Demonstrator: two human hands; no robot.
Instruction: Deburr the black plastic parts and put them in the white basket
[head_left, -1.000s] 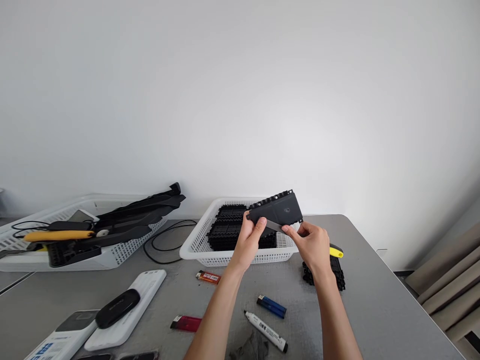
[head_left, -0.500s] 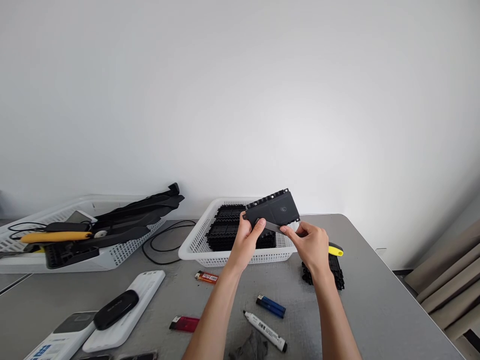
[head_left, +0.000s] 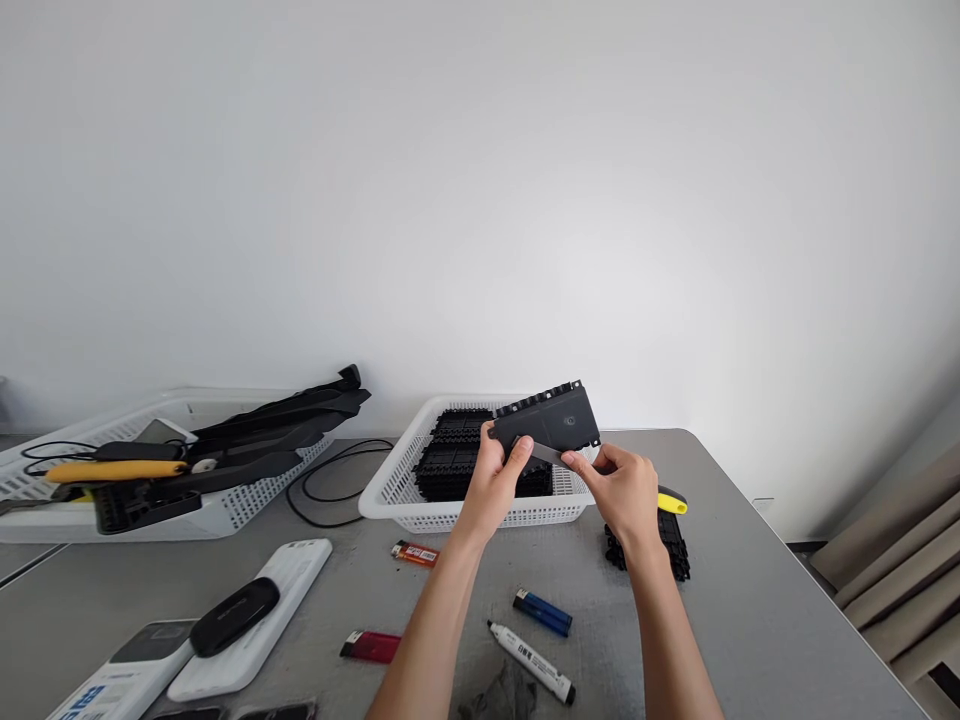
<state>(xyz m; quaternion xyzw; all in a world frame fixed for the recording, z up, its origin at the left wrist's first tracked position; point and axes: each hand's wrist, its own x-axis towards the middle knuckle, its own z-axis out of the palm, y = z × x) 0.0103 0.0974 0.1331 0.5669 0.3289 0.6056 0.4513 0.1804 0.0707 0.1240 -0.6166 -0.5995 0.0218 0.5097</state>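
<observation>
- The left hand (head_left: 493,482) is gripping the black panel (head_left: 551,415) at its eight o'clock corner, thumb lying on the near face.
- The right hand (head_left: 621,490), at the panel's four o'clock, is pinching one end of a thin gray strip (head_left: 547,454) between thumb and forefinger.
- The strip is crossing the panel's lower edge, its other end meeting the left thumb.
- The panel is tilting above a white basket (head_left: 420,518), its toothed edge facing twelve o'clock; stacked black parts (head_left: 450,468) are lying inside the basket.
- At the panel's four o'clock, a yellow-and-black handle (head_left: 673,502) is resting by a black pile (head_left: 675,552).
- At six o'clock, a blue lighter (head_left: 543,612) and a white marker (head_left: 531,662) are lying on the gray table (head_left: 757,610).
- At eight o'clock, an orange lighter (head_left: 415,554) is lying.
</observation>
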